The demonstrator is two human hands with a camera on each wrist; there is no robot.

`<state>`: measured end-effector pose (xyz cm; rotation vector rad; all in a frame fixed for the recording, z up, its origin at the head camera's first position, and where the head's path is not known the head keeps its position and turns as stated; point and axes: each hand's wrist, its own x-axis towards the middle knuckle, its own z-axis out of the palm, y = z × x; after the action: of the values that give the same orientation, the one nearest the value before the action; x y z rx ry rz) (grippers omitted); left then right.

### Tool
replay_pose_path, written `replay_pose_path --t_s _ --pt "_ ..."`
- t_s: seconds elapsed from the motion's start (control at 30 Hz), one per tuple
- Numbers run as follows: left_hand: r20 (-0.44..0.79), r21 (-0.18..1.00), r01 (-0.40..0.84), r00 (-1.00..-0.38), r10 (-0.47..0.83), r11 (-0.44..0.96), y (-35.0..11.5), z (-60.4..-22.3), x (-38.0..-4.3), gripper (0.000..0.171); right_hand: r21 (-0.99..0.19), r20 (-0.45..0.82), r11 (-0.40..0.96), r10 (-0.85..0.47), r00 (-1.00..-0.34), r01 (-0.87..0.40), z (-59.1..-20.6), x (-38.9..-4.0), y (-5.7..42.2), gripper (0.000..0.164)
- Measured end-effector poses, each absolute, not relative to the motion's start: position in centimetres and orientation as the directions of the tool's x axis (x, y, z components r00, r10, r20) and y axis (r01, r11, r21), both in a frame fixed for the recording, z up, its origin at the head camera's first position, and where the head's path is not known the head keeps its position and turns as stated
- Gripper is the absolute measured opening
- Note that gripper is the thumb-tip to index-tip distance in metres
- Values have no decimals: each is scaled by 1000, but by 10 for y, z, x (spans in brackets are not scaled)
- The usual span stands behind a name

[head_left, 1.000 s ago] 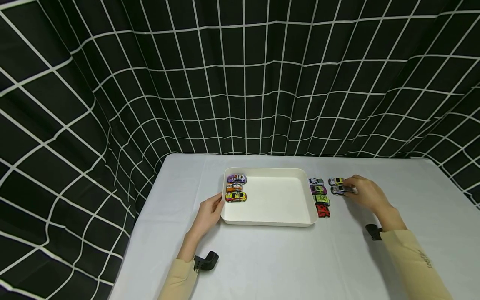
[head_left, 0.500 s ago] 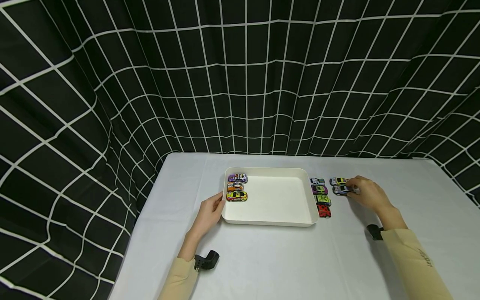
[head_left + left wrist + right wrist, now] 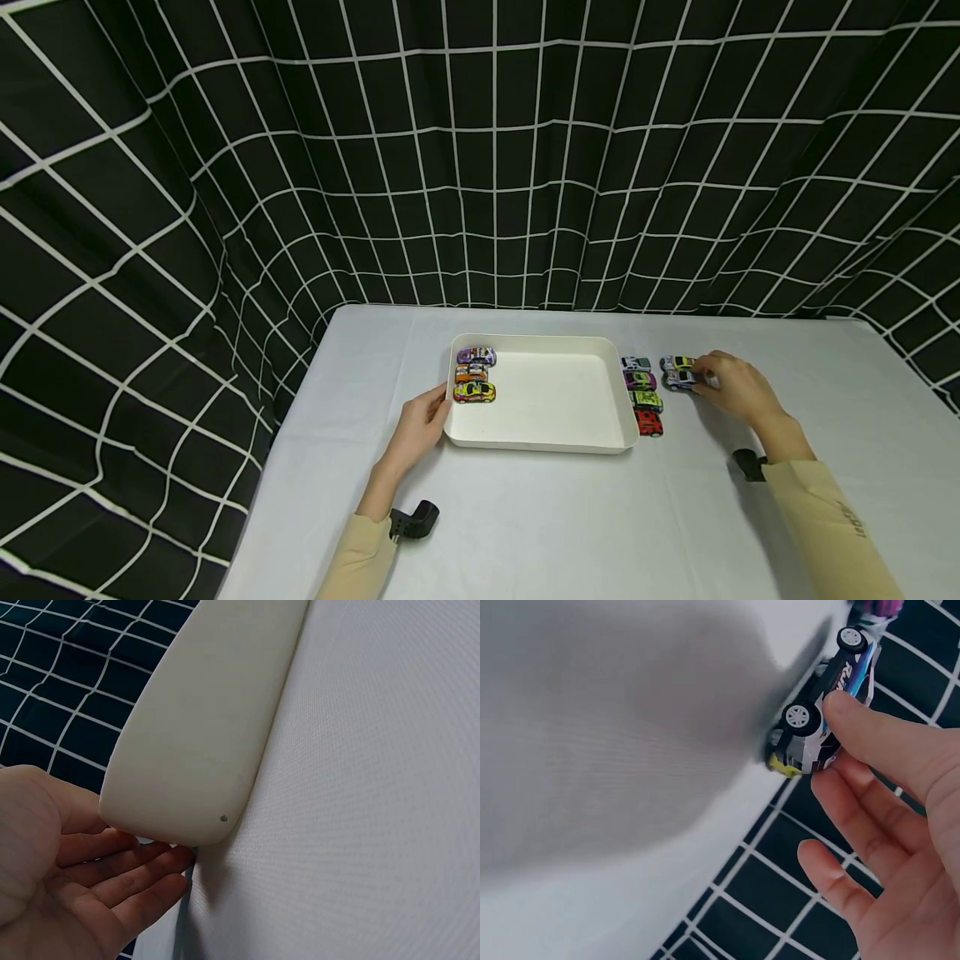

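Note:
A shallow white tray point(image 3: 555, 400) lies on the table, with a purple toy car point(image 3: 477, 356), an orange one point(image 3: 471, 372) and a yellow-red one point(image 3: 474, 392) in a column along its left side. My left hand point(image 3: 411, 429) holds the tray's left edge; in the left wrist view its fingers point(image 3: 154, 900) curl by the tray's corner. To the right of the tray, my right hand point(image 3: 738, 392) pinches a silver-white toy car point(image 3: 678, 380) between thumb and fingers. In the right wrist view that car point(image 3: 825, 705) shows its wheels and a blue-purple side stripe.
Against the tray's right side stand a white-grey car point(image 3: 635, 364), a purple-green one point(image 3: 641, 381), a lime one point(image 3: 647, 401) and a red one point(image 3: 648, 422). A yellow car point(image 3: 675, 363) sits just behind the held one. A black gridded curtain point(image 3: 517, 167) rises behind the table point(image 3: 540, 525).

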<state>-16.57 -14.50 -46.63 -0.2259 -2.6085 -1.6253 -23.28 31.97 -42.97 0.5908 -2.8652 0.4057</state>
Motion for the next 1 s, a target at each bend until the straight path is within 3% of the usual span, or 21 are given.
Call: replay_pose_path --t_s 0.5,1.0 --pt "131 889 157 -987 91 429 -145 -464 -165 39 -229 241 880 -362 -900 -416 -390 -223 280 20" --pt "132 893 163 -986 102 420 -146 -465 -165 39 -186 260 828 -478 -839 -530 -377 -219 221 19"
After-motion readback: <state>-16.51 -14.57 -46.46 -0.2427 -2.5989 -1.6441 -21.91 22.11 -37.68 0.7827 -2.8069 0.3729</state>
